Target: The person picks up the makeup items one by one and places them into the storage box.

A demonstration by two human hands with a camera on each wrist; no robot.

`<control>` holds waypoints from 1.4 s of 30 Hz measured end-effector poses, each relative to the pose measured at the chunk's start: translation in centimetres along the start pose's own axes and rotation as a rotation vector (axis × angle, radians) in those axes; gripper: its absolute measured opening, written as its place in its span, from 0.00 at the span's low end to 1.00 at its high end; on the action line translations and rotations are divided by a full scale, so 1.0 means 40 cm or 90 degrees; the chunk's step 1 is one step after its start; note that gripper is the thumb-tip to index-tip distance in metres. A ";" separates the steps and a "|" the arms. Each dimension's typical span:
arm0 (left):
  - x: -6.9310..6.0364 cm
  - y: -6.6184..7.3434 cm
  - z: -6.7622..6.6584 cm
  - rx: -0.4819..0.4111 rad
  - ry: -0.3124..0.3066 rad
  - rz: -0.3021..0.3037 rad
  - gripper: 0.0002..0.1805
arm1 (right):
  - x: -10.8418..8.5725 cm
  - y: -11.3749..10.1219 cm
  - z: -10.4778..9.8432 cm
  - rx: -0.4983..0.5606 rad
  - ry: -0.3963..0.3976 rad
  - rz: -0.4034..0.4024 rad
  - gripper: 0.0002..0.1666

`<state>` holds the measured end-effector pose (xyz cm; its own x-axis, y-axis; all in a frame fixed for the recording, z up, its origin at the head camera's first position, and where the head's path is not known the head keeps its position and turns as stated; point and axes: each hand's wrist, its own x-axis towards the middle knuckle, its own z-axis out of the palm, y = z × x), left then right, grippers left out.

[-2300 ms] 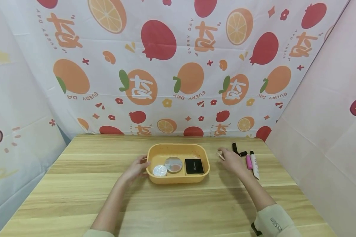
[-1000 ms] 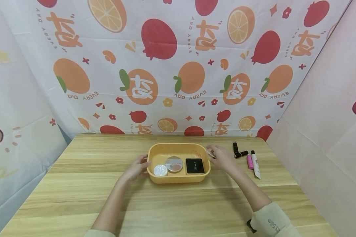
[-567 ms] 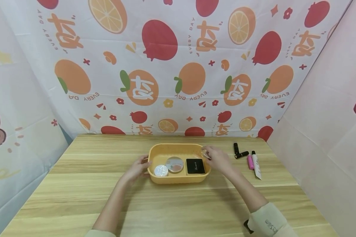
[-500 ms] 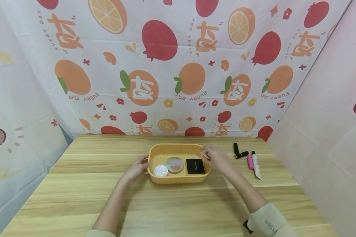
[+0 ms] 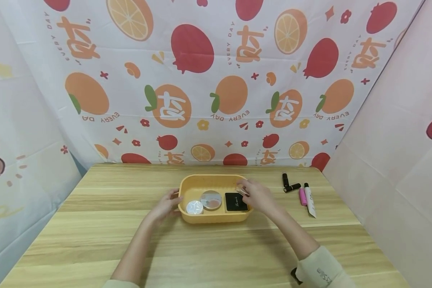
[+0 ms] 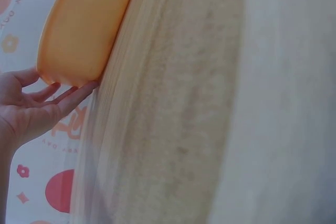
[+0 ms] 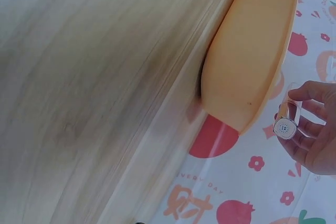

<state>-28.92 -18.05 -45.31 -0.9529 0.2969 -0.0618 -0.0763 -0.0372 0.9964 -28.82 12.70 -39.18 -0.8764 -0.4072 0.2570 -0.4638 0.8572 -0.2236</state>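
Note:
My left hand (image 5: 163, 208) grips the left end of a yellow plastic basket (image 5: 216, 218), thumb over the rim and fingers against the outer wall (image 6: 79, 35). Above the basket's right end, my right hand (image 5: 259, 197) pinches a small clear lipstick tube (image 5: 242, 191). Its round white end label (image 7: 285, 128) shows in the right wrist view. Inside the basket lie a patterned white round compact (image 5: 195, 207), a shiny round compact (image 5: 211, 200) and a black square compact (image 5: 234, 201), which the right hand partly covers.
On the wooden table (image 5: 216, 256), right of the basket, lie two black tubes (image 5: 292, 188), a pink tube (image 5: 302, 197) and a white squeeze tube (image 5: 310, 202) with a black cap. A fruit-print cloth (image 5: 209, 132) hangs behind the table.
My right hand has carried the lipstick tube leftward from the table beside the basket, across the right rim to above the inside. The left hand and basket stay put.

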 end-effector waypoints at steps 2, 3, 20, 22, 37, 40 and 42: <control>0.000 0.003 0.000 -0.008 0.003 -0.002 0.29 | 0.002 -0.006 0.001 0.006 -0.005 -0.003 0.27; 0.000 0.004 0.000 -0.008 0.005 -0.003 0.29 | 0.003 -0.009 0.002 0.008 -0.006 -0.005 0.27; 0.000 0.006 -0.002 -0.015 0.011 -0.009 0.29 | 0.018 -0.047 0.040 0.004 -0.018 -0.057 0.27; 0.000 0.005 -0.002 -0.016 0.009 -0.010 0.29 | 0.019 -0.054 0.045 0.015 -0.029 -0.056 0.27; 0.009 -0.006 -0.008 0.017 0.005 0.005 0.31 | 0.022 -0.083 0.070 0.007 -0.020 -0.085 0.26; 0.005 0.000 -0.003 -0.002 0.002 0.003 0.30 | 0.022 -0.084 0.075 0.001 -0.007 -0.101 0.25; 0.002 0.003 0.000 -0.015 0.005 -0.002 0.29 | 0.023 -0.086 0.077 -0.002 0.001 -0.112 0.24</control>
<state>-29.03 -18.05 -45.20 -0.9551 0.2892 -0.0649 -0.0854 -0.0587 0.9946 -28.42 8.43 -41.08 -0.7820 -0.5503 0.2926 -0.6092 0.7740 -0.1726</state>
